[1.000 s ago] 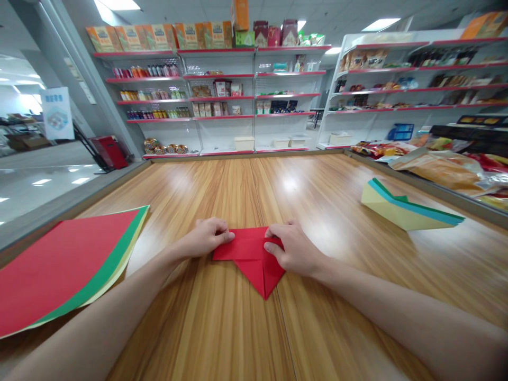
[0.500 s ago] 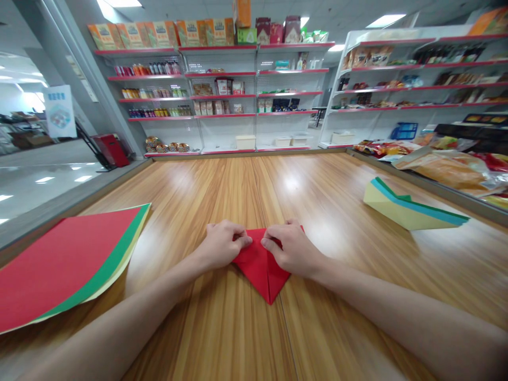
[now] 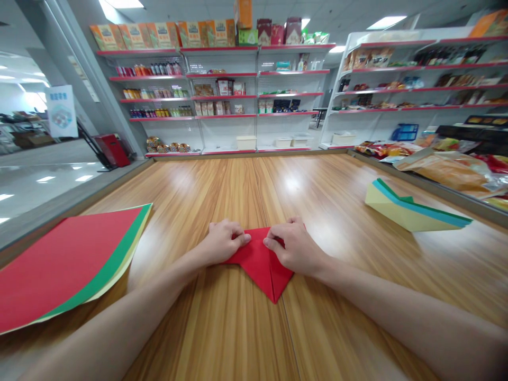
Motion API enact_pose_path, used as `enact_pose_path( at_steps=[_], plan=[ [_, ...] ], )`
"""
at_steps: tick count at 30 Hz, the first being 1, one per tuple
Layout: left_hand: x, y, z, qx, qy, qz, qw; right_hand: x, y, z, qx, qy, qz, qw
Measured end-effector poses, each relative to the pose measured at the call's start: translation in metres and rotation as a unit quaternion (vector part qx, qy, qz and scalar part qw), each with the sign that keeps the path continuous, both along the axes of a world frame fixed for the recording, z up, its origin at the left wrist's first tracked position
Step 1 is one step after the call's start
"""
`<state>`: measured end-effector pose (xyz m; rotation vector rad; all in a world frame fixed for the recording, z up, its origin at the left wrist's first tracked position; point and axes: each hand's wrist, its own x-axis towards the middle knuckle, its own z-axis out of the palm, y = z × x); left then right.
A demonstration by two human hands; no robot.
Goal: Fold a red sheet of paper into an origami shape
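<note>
Red tops the stack of coloured sheets (image 3: 75,259) at the left of the counter (image 3: 198,338), with green and pale yellow showing along its right side. Next comes the left hand (image 3: 224,242), thumb on the folded red paper (image 3: 256,264) and fingers curled at the far edge, gripping the upper left part. Compared with a second ago, this hand sits further in, close beside the other, and covers much of a strip that lay bare then; a corner of that strip pokes out below the hand. This suggests that the left side is being worked inward and does not yet lie flat against the middle. The folded red paper lies on the counter under and between both hands, its point toward the person, a crease running up from the tip. The right hand (image 3: 296,246) grips its upper right part between thumb and bent fingers, much as a second ago, and probably steadies that side. Well to the right, a paper boat (image 3: 408,211) in pale yellow, blue and green rests on the counter, untouched.
</note>
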<state>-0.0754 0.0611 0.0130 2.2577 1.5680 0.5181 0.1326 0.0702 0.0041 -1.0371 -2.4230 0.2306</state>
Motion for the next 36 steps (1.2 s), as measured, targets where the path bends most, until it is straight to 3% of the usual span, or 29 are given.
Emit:
enact_pose_path(
  at_steps=[18,28,33,36],
  plan=[
    [-0.009,0.003,-0.005,0.045,-0.045,-0.008,0.998,0.005,0.003,-0.001,-0.019,0.033,-0.013,0.999],
    [-0.013,0.006,-0.016,0.117,-0.093,0.029,0.988,0.006,0.006,0.0,0.003,0.047,-0.046,0.998],
    [-0.013,0.006,-0.014,0.149,-0.099,0.05,0.983,0.008,0.007,0.0,0.004,0.045,-0.043,0.998],
    [-0.016,0.001,-0.008,0.138,-0.09,-0.004,0.986,0.013,0.008,0.003,0.015,0.034,-0.019,0.999]
  ],
)
